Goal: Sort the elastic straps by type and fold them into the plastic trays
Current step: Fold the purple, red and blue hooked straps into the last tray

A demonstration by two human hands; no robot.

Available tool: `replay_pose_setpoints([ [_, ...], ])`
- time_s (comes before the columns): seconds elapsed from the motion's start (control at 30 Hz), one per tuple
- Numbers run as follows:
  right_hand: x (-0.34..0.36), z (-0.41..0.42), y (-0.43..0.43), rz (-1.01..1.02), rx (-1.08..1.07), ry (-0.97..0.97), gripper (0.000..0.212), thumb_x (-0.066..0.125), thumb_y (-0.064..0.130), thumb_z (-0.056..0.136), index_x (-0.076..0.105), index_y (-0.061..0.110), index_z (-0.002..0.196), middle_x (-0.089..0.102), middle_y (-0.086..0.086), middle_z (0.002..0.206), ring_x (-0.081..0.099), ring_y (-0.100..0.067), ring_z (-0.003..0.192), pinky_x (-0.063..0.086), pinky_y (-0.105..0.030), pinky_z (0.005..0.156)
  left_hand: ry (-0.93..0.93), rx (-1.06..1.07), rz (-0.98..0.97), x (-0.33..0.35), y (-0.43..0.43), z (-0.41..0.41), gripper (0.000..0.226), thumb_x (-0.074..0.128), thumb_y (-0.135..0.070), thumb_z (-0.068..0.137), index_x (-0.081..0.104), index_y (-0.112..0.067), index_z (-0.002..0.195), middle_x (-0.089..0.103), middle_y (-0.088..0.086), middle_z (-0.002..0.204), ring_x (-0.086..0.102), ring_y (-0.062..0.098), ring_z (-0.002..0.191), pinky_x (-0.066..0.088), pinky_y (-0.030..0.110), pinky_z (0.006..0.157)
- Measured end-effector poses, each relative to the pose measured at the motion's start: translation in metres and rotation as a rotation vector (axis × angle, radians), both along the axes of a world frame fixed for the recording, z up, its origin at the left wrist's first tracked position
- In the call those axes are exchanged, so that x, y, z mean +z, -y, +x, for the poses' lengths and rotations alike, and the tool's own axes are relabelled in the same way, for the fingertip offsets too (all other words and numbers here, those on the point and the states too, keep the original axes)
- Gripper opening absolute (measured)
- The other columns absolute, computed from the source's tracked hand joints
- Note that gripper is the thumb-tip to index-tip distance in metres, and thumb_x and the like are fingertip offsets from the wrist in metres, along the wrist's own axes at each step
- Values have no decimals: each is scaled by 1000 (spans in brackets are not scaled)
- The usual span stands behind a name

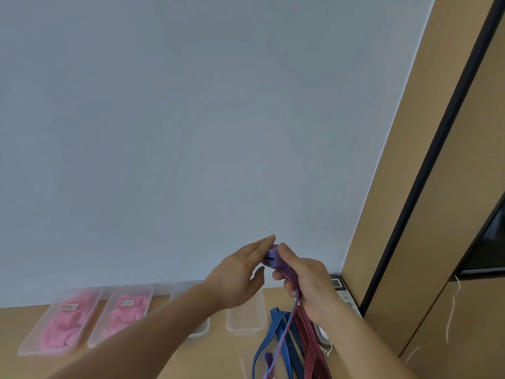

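My right hand (306, 280) grips a purple elastic strap (281, 265), partly folded into a small bundle at its top, raised above the table. Its loose tail (287, 332) hangs down to the table. My left hand (240, 272) has straight fingers laid flat against the far side of the bundle. Below lie blue straps (281, 337) and red striped straps (308, 340) in a loose heap. Two plastic trays at the left (58, 321) (123, 313) hold pink straps. Two clear trays, one mostly behind my left arm (203, 328) and one (246, 321) under my hands, look bare.
A wooden table (153, 359) stands against a pale wall. A calculator (341, 291) lies at the table's back right corner, next to a brown cabinet (426, 242). A white object (322, 335) sits beside the red straps. Another clear tray edge (247, 362) shows near the bottom.
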State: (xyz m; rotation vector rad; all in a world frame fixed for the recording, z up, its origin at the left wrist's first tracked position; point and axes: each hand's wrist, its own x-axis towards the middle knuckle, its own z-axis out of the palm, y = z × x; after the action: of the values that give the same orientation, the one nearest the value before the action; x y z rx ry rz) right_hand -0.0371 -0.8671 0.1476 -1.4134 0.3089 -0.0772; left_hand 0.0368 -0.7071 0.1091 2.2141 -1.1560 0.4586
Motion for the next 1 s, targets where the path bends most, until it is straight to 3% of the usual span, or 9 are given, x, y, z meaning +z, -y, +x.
replay_pose_setpoints([
  [0.1,0,2,0,45,-31,9,51,69,57,69,78,7,78,71,-16,71,44,-17,48,36,-26,47,-211,-43,-53,11,5,-8,61,44,-24,99,20,-27,154,30,-18,151,31,-7,134,22,3,106],
  [0.17,0,3,-1,76,-29,12,51,71,57,66,78,7,78,70,-15,72,45,-17,50,36,-26,49,-464,-86,-209,22,9,-10,49,50,-21,100,37,-32,146,39,-21,145,38,-16,126,30,5,103],
  [0.23,-1,1,2,68,20,9,55,70,56,67,77,4,84,68,-15,70,44,-16,49,34,-24,48,-601,-94,-261,36,5,-8,43,62,-29,93,53,-32,135,53,-19,133,48,-13,118,36,10,98],
  [0.33,1,-2,12,-40,147,8,56,71,56,64,73,2,79,63,-13,63,40,-15,43,29,-24,44,-542,-140,-32,57,-3,-5,45,77,-25,84,64,-28,126,62,-15,122,54,-10,111,36,2,91],
  [0.4,2,-2,14,-132,197,4,58,73,58,60,67,2,72,59,-10,56,39,-14,40,28,-25,44,-551,-207,40,65,0,-5,36,81,-19,80,69,-24,114,67,-11,113,61,-4,104,42,7,88],
  [0.6,0,-1,10,-87,123,3,54,73,59,61,63,5,58,61,-14,59,40,-15,39,29,-23,39,-765,-293,-117,59,14,-7,22,79,-10,82,66,-3,99,71,12,82,67,19,77,52,32,73],
  [0.7,-4,0,11,-39,111,-8,53,75,56,60,63,5,58,62,-15,61,39,-17,40,29,-24,40,-787,-279,-165,53,17,-7,23,80,-12,80,67,-4,96,70,22,86,67,20,77,54,44,82],
  [0.9,-4,4,10,-45,110,25,58,77,54,59,64,-2,69,60,-11,57,40,-16,43,30,-24,43,-768,-244,-182,52,17,-8,24,81,-7,79,69,-3,100,70,13,90,67,11,83,54,28,85],
  [1.0,-3,6,11,31,55,53,52,78,48,61,68,-2,77,53,-8,55,40,-16,45,30,-26,43,-758,-146,-198,51,16,-11,70,83,-23,78,50,-18,140,60,-8,118,58,-14,100,43,8,88],
])
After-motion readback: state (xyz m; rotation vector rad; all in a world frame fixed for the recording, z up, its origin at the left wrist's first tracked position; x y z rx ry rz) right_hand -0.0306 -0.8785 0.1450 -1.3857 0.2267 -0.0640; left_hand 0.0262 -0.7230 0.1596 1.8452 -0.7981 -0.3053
